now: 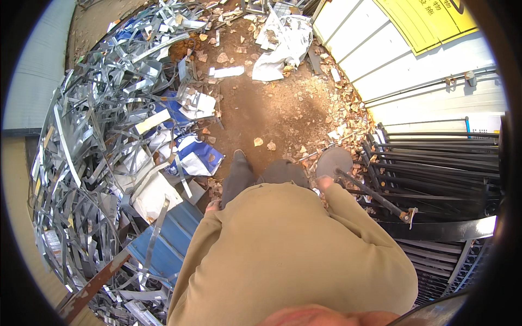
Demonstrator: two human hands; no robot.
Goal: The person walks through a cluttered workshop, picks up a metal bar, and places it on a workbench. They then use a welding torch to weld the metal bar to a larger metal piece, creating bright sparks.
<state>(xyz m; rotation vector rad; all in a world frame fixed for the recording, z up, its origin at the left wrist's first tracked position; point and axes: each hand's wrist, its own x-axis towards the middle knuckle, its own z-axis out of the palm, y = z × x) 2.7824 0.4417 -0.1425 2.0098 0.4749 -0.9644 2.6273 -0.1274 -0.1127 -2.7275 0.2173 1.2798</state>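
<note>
A patch of bare brown earth (261,108) strewn with dry leaves and paper scraps lies between a big tangled heap of shiny metal strips and offcuts (98,141) along its left edge and a white panelled wall (424,70) at the right. Against that wall sits a stack of black metal railing sections (440,163), laid flat, probably to keep them out of the walking path. A crumpled white sack (283,46) rests at the far edge of the ground, and a blue corrugated sheet (163,244) lies by the heap at the near left.

The person stands in a tan long-sleeved top. The right hand (325,182) is at the near end of a long dark metal rod with a round flat disc at its head (334,161); the rod slants back over the railings, likely so their stack takes its weight. Whether the fingers are clasped on it I cannot tell. The left hand (213,205) hangs beside the thigh, seemingly holding nothing, near the blue sheet.
</note>
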